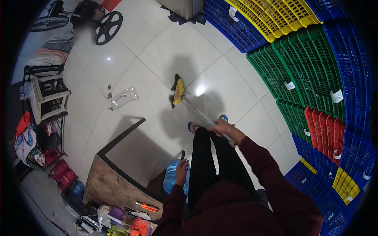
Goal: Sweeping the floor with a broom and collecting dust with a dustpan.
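My right hand (pixel 221 127) grips the grey handle (pixel 200 114) of a broom near its upper end. Dark bristles fan out from the broom's yellow head (pixel 178 92), which rests on the tiled floor (pixel 159 67) ahead of my feet. My left hand (pixel 182 171) hangs with loosely bent fingers and nothing in it. Below it in the view is a blue water jug (pixel 169 177), partly covered by my hand and sleeve; whether they touch I cannot tell. Left of the broom lies a clear plastic bottle (pixel 124 98), with small dark debris (pixel 110 95) at its left end.
Blue, yellow, green and red plastic crates (pixel 307 65) are stacked along the right. A wooden-topped table (pixel 115 180) with a dark metal frame stands at lower left, bearing an orange-handled screwdriver (pixel 147 206). Farther left are a stool (pixel 50 97), a fan (pixel 50 23) and a black spoked wheel (pixel 109 28).
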The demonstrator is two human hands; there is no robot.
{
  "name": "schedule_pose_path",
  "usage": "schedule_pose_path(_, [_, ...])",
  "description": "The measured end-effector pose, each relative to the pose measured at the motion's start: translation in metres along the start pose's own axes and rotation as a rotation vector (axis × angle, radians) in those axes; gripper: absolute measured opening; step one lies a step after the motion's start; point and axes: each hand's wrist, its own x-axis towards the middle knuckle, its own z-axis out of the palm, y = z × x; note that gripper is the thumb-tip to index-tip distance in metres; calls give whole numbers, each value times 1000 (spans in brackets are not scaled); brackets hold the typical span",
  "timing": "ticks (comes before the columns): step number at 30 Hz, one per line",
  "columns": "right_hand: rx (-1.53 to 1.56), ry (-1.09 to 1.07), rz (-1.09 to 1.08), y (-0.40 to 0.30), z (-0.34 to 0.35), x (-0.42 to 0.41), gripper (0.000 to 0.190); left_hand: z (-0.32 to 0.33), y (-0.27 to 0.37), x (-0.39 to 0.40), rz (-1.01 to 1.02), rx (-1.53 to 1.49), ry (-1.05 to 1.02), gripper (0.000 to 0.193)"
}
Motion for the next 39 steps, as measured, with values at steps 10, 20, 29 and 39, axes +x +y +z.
schedule_pose_path(10, [37,380,355,4,-148,-182,20,43,83,15,-55,-73,88,34])
schedule_pose_path(20, [10,508,336,-100,-292,17,26,154,199,38,25,-144,1,32])
schedule_pose_path(29, [-1380,-29,-106,-237,-186,102,23,154,214,31,26,-190,95,30])
schedule_pose_path(39, [-685,-91,-287,-287,-142,74,25,60,241,11,85,-76,199,31])
